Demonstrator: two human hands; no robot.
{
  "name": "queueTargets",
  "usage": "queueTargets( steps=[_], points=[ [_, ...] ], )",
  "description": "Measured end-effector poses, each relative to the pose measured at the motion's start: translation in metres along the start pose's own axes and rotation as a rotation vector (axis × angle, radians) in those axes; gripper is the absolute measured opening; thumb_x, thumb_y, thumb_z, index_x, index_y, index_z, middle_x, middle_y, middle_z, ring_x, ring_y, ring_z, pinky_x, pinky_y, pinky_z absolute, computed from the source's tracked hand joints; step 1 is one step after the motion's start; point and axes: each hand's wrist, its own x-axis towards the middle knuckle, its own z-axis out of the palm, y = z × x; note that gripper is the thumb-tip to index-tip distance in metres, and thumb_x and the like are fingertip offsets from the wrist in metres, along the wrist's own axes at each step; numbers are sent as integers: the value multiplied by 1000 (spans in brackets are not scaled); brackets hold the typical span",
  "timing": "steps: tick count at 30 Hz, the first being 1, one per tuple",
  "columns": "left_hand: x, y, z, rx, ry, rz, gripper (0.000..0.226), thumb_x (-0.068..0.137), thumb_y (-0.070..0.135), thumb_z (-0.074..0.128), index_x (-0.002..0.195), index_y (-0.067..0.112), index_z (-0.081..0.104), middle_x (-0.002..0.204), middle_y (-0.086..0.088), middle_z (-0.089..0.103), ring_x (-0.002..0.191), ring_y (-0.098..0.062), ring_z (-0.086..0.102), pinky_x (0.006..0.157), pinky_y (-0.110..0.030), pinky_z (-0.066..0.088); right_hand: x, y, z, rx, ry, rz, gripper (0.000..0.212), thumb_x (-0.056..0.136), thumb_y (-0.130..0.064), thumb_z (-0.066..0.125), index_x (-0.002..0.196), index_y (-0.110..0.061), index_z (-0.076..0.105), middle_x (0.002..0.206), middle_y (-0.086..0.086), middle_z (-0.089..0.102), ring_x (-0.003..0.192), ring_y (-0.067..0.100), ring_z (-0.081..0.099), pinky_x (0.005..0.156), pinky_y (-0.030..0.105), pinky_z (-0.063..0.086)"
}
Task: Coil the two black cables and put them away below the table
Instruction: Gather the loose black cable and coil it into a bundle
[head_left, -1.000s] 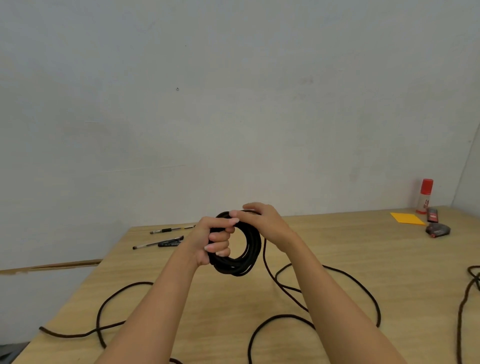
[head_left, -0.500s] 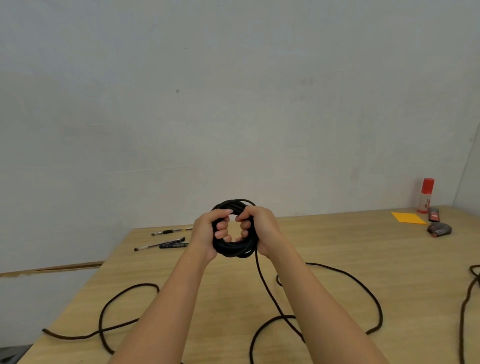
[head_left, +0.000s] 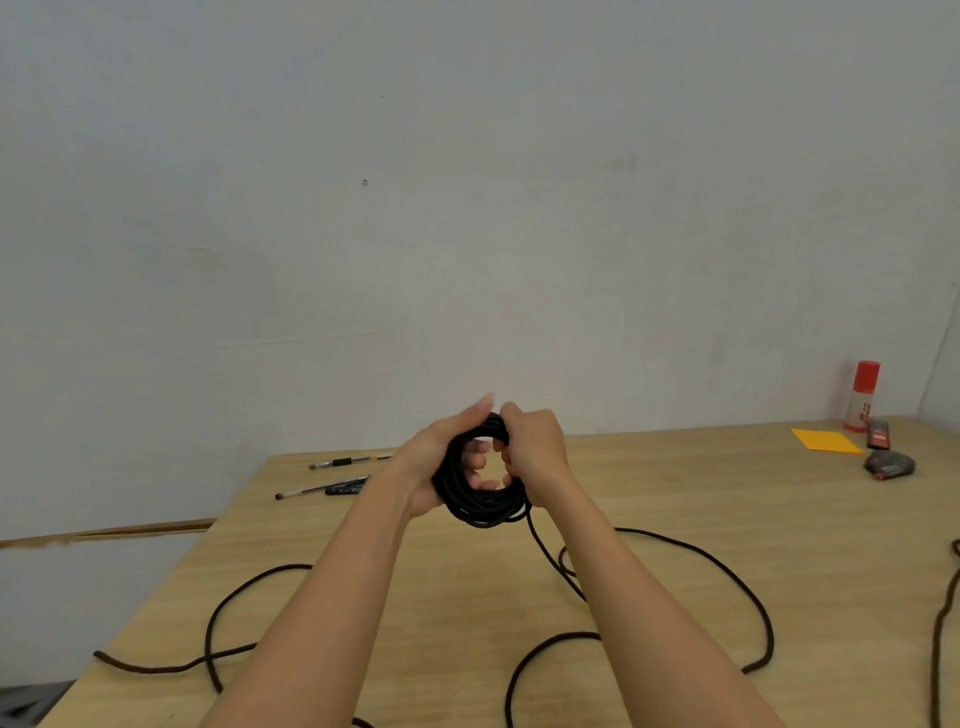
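A coil of black cable (head_left: 480, 506) hangs in the air above the wooden table (head_left: 727, 519), held between both hands. My left hand (head_left: 441, 457) grips its left side, fingers curled through the ring. My right hand (head_left: 535, 457) grips the right and top side. From the coil a loose tail of cable (head_left: 691, 551) drops to the table and loops to the right. Another stretch of black cable (head_left: 223, 613) curls on the table at the left. A second black cable (head_left: 940, 623) runs along the right edge.
Two pens or brushes (head_left: 332, 475) lie at the table's far left. At the far right stand a red-capped glue stick (head_left: 860, 397), an orange paper (head_left: 826, 441) and a small dark tool (head_left: 888, 463). A pale wall is behind.
The hands first closed together round the coil, then the coil turned; my left hand has shifted its grip and the thumb now points up. The loose tail moved slightly on the table.
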Motion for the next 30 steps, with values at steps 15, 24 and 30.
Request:
queueTargets(
  steps=[15, 24, 30],
  points=[
    [9, 10, -4, -312, 543, 253, 26, 80, 24, 70, 64, 13, 53, 44, 5, 36, 26, -10, 19, 34, -17, 26, -10, 35, -23, -206, -457, 109, 65, 93, -62, 35, 105, -4, 62, 78, 14, 69, 70, 24, 66, 74, 35, 53],
    [1, 2, -5, 295, 240, 198, 44, 80, 28, 69, 50, 9, 43, 35, 1, 26, 29, -15, 20, 40, -24, 25, -3, -4, -23, -322, -453, -303, 70, 70, -12, 63, 138, -16, 45, 134, -3, 46, 125, 9, 41, 95, 25, 33],
    [4, 1, -1, 268, 207, 219, 49, 80, 31, 69, 48, 8, 39, 35, 0, 24, 29, -14, 19, 38, -21, 25, -10, 2, -13, -54, -460, -273, 10, 79, 9, 60, 80, 0, 65, 59, -1, 62, 49, 11, 57, 58, 28, 54]
  ],
)
